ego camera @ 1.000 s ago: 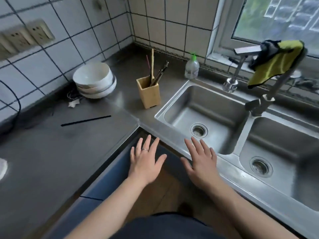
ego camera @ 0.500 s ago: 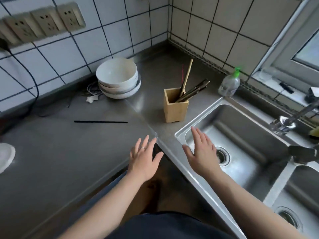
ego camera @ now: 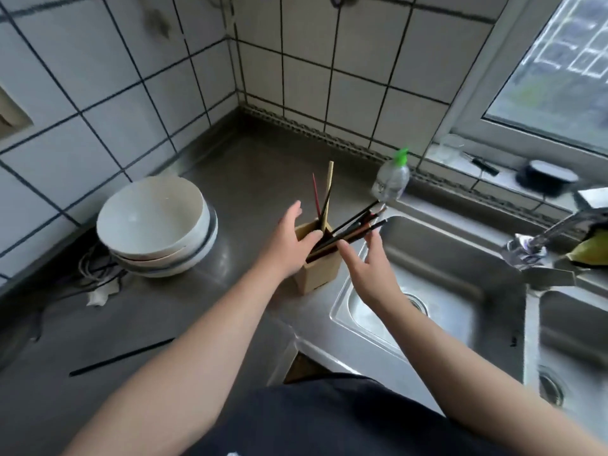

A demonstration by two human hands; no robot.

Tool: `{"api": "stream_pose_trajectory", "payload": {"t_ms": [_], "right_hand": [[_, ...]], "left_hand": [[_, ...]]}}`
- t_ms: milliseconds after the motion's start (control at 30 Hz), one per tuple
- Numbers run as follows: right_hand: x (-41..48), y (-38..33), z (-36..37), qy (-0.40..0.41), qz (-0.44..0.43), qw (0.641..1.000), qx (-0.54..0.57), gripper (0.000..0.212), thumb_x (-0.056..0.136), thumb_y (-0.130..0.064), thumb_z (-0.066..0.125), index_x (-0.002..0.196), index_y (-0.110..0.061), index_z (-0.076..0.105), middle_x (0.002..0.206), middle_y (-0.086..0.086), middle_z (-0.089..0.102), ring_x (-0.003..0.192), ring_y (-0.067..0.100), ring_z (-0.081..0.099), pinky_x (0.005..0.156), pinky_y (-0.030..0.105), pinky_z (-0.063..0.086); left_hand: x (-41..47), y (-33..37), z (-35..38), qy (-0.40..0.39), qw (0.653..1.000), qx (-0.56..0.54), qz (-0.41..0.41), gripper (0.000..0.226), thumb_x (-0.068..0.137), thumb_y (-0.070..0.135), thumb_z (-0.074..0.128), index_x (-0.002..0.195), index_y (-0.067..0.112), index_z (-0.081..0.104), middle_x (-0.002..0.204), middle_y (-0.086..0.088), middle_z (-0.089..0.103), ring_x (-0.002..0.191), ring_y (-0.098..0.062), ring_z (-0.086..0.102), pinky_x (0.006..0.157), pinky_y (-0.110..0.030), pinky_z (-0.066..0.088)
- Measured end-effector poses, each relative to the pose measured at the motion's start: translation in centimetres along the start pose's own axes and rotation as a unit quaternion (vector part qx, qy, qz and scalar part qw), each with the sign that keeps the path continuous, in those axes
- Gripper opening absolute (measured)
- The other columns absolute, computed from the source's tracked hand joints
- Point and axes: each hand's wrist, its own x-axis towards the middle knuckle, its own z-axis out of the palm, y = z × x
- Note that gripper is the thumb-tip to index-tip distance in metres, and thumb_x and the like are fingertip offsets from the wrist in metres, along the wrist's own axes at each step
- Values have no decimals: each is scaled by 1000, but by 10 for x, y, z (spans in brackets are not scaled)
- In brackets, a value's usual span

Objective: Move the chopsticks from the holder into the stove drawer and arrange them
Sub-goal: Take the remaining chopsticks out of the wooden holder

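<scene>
A grey stainless-steel countertop is running along the white-tiled walls and wrapping round the corner; to its right a stainless-steel double sink is sitting under a window, with a chrome tap reaching over it and a yellow cloth lying at the right edge; a stack of white ceramic bowls is standing on the counter to the left, near the wall, with tangled cords just beside its base.

A square tan wooden holder is standing upright on the counter just beside the sink's left rim; the bundle of dark chopsticks is sitting in it, leaning out to the right over the sink, while one pale wooden stick and a thin red one are standing nearly upright at its back; a single black chopstick is lying flat on the counter, well apart from the holder, nearer the camera on the left.

The left hand is curling round the holder's left side, thumb touching its rim, fingers wide and not yet closing; the right hand is hovering just under the leaning chopsticks with fingers spread, gripping nothing; whether its fingertips are touching the sticks I cannot tell.

A clear plastic pump bottle with a green top is standing behind the sink corner.
</scene>
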Motion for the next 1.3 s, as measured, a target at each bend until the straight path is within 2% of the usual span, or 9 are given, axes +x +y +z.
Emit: {"api": "stream_pose_trajectory", "payload": {"t_ms": [167, 267, 467, 667, 767, 833, 967, 1100, 1300], "right_hand": [[14, -10, 14, 65, 29, 995, 74, 15, 95, -35, 56, 104, -23, 53, 97, -16, 61, 93, -3, 57, 83, 23, 39], [24, -13, 18, 115, 39, 988, 96, 9, 95, -30, 57, 93, -21, 57, 86, -10, 63, 80, 4, 58, 78, 27, 44], [33, -13, 18, 141, 69, 982, 107, 28, 77, -51, 64, 74, -23, 65, 84, 15, 72, 81, 30, 68, 80, 59, 53], [36, -22, 21, 155, 50, 981, 109, 17, 77, -45, 65, 72, -29, 70, 78, 7, 73, 84, 31, 71, 82, 54, 56], [40, -25, 21, 182, 36, 977, 107, 20, 87, -17, 66, 71, -28, 64, 72, -6, 69, 74, 13, 67, 78, 37, 56], [42, -26, 21, 194, 39, 973, 120, 19, 87, -14, 68, 72, -26, 64, 70, -7, 67, 67, 7, 63, 72, 29, 52], [42, -19, 22, 202, 62, 963, 166, 10, 85, -17, 72, 76, -16, 68, 71, 1, 68, 68, 12, 62, 72, 32, 52], [41, -14, 24, 177, 113, 949, 233, 9, 85, -18, 72, 78, -15, 67, 77, 5, 68, 79, 19, 63, 87, 44, 54], [42, -18, 30, 132, 139, 960, 205, 15, 87, -18, 70, 72, -17, 68, 75, 0, 65, 79, 15, 60, 78, 29, 48]], "left_hand": [[43, 15, 3, -69, 997, -40, 18, 73, 87, 17, 72, 149, 17, 34, 135, 2, 54, 127, -11, 48, 104, -25, 33], [58, 19, 8, -101, 993, -54, 17, 63, 85, 11, 73, 140, 15, 43, 122, 2, 61, 121, -13, 54, 105, -32, 41], [73, 19, 5, -226, 973, -48, 22, 37, 84, -5, 68, 116, 14, 62, 104, 4, 71, 106, -12, 65, 103, -35, 48], [75, 21, 0, -275, 960, -27, 40, 34, 80, -7, 67, 102, 19, 70, 96, -2, 70, 95, -18, 65, 95, -33, 49], [74, 18, -1, -267, 962, -41, 29, 24, 80, 7, 76, 93, 27, 71, 99, -3, 72, 100, -23, 67, 100, -42, 49], [74, 15, -1, -248, 968, -39, 24, 18, 82, 11, 77, 92, 26, 72, 98, -3, 72, 100, -23, 67, 101, -45, 48], [70, 10, 0, -227, 973, -35, 19, 13, 82, 27, 77, 95, 29, 74, 97, 3, 74, 99, -18, 68, 100, -45, 49], [65, 6, 0, -180, 983, -42, 11, 16, 83, 36, 73, 96, 27, 71, 103, 2, 70, 104, -19, 63, 101, -45, 46], [59, 4, 2, -100, 993, -64, 14, 33, 90, 48, 58, 80, 19, 72, 94, 8, 64, 103, -16, 58, 98, -40, 40]]}}
